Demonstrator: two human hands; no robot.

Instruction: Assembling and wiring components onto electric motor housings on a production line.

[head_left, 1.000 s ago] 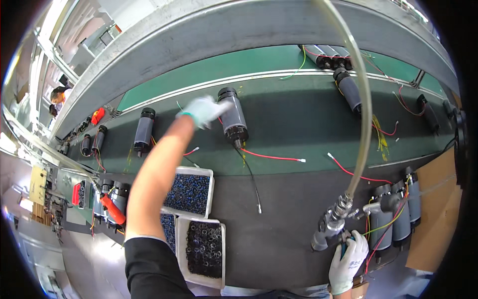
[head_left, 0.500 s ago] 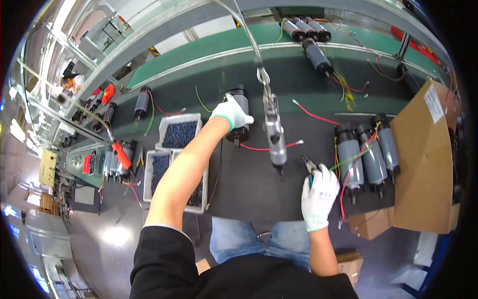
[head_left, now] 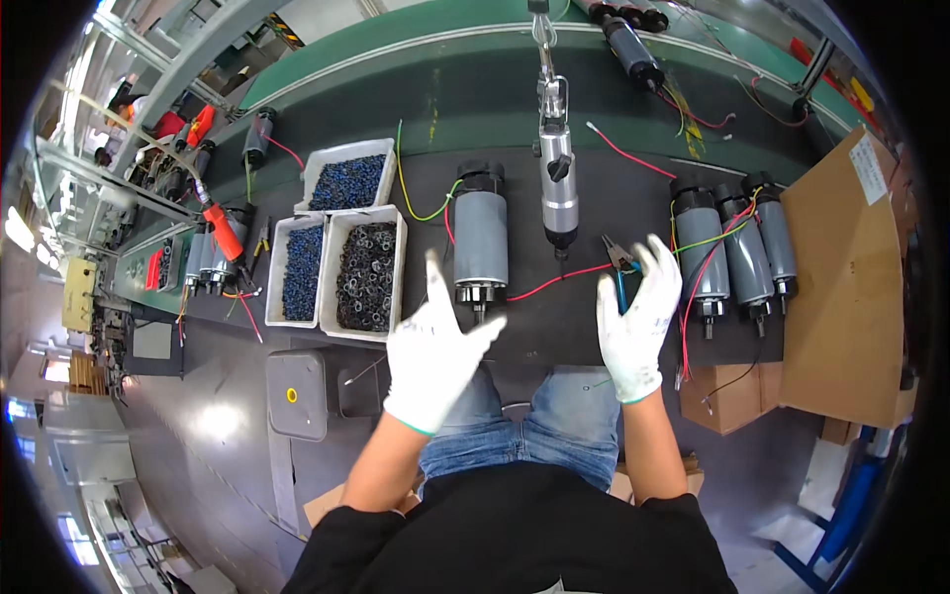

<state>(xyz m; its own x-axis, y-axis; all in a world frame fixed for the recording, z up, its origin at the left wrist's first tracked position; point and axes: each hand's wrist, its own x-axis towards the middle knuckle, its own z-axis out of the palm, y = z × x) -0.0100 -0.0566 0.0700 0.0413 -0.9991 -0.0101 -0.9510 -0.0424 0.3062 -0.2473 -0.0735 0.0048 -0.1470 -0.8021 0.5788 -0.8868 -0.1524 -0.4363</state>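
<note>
In front of me a grey cylindrical motor (head_left: 481, 238) with black ends stands on the dark bench, shaft end toward me, with red and yellow-green wires running off it. My left hand (head_left: 432, 358), in a white glove, is open with thumb and forefinger spread, just short of the motor's shaft end and holding nothing. My right hand (head_left: 636, 327), also gloved, has its fingers apart beside small pliers (head_left: 619, 265); the blue handles show between thumb and fingers, not gripped. A silver air screwdriver (head_left: 558, 183) hangs tip down between the motor and the pliers.
White bins of small blue parts (head_left: 348, 183) and black rings (head_left: 365, 277) sit at left. Several wired motors (head_left: 702, 257) lie at right by a cardboard box (head_left: 841, 287). A red-handled screwdriver (head_left: 224, 234) hangs far left. Behind runs a green conveyor (head_left: 366, 71).
The motor has come nearer to me from the back of the bench. My left hand has let go of it and drawn back. My right hand has opened from around the pliers.
</note>
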